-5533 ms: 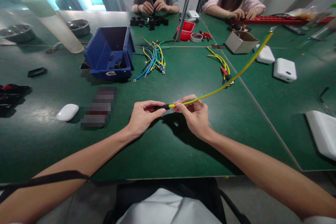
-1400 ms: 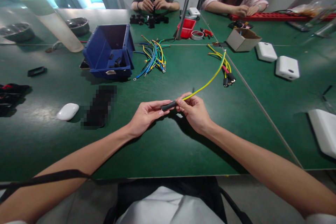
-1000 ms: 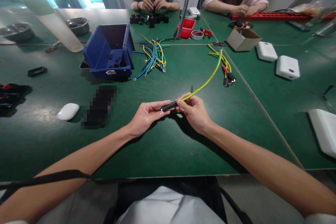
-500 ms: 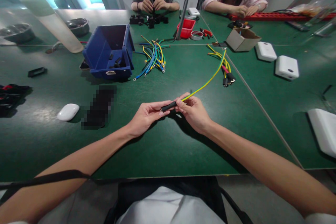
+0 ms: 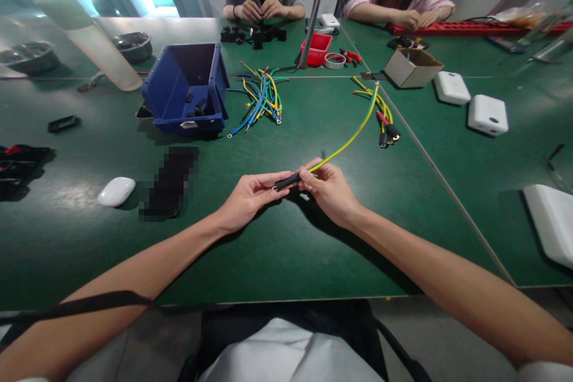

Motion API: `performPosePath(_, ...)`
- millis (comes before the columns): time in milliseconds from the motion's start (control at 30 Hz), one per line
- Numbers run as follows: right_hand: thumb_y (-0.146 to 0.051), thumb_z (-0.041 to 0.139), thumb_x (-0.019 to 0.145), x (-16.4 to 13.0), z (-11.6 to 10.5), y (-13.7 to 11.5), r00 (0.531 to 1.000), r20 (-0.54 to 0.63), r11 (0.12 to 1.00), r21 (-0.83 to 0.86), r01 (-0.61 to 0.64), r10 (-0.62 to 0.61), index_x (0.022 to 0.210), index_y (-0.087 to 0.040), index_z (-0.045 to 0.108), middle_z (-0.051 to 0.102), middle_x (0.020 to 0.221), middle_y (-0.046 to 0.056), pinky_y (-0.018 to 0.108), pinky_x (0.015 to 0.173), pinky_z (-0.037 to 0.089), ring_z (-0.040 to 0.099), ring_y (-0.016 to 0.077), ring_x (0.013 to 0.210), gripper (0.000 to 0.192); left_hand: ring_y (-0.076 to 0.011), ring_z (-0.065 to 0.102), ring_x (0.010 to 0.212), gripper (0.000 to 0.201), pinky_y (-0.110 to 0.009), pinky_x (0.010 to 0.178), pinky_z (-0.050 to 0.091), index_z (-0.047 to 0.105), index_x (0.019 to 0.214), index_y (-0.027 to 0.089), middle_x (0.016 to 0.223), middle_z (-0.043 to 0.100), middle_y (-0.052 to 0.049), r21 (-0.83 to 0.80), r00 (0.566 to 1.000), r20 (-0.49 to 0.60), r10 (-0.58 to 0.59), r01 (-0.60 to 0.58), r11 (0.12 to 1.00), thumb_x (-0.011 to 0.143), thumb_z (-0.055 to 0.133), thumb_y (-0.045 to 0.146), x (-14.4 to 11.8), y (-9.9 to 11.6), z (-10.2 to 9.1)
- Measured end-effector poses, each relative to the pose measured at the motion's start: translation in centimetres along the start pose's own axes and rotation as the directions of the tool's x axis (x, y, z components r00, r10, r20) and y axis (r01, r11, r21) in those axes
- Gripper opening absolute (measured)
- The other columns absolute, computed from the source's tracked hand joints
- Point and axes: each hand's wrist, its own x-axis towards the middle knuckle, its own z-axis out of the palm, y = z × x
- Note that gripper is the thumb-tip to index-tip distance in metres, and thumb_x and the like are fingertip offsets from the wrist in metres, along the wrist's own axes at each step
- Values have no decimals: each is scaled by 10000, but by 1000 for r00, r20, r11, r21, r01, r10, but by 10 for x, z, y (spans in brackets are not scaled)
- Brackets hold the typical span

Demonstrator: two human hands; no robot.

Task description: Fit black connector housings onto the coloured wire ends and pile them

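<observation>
Between my hands runs a yellow-green wire [image 5: 353, 136] with a black sleeve [image 5: 287, 181] on its near end. My left hand [image 5: 248, 202] pinches the sleeve between thumb and fingers, and a small metal tip shows at its end. Where the wire enters the sleeve, my right hand [image 5: 329, 191] grips it with thumb and forefinger. The wire's far end arcs up and right to a ring terminal above a bundle of yellow-green wires [image 5: 385, 108], some with black ends. Further left lies a pile of blue, yellow and green wires [image 5: 262, 98].
A blue bin [image 5: 183, 92] with small black parts stands left of the wire pile. A white mouse-like case [image 5: 116, 191] and a dark pixelated object [image 5: 170, 182] lie at the left. White boxes [image 5: 487, 113] and a carton [image 5: 412, 68] are on the right. Two people sit across the table.
The far end of the wire has swung slightly left. Both hands keep nearly the same position and grip.
</observation>
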Motion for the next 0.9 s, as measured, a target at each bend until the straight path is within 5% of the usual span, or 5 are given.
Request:
performPosePath(400,-395,772,736,-1,4,-2,999,-23,998,-58,39,-41,764,-194,638,597,647,-24,250,600,446,551,98,598,243,-254,681,1042,460,-413,1013,487,705,1138,159,1053,742,-98,55,998,-63,-24,27,998,694,813,210,0,0,3)
performPosePath(667,-385,784,710,-1,9,-7,1000,-8,998,-50,25,-26,760,-187,629,613,630,-22,253,592,462,567,100,583,256,-246,675,1065,358,-386,991,516,658,1160,142,1127,716,-108,190,994,-78,81,-65,980,822,699,252,-4,-7,7)
performPosePath(767,-387,797,680,0,10,-7,999,-49,999,-41,-14,12,831,-184,644,646,700,-11,267,623,495,602,109,610,296,-229,669,1081,331,-358,990,528,638,1191,149,1205,683,-101,366,980,-60,188,-154,918,874,623,245,-6,-10,6)
performPosePath(900,-390,768,711,-1,12,-7,998,-69,995,-98,-12,5,1021,-171,641,661,746,-2,276,635,511,622,115,620,401,-209,694,1028,328,-335,947,560,614,1210,143,1211,681,-102,643,927,-1,374,-286,710,893,557,211,-9,-12,2)
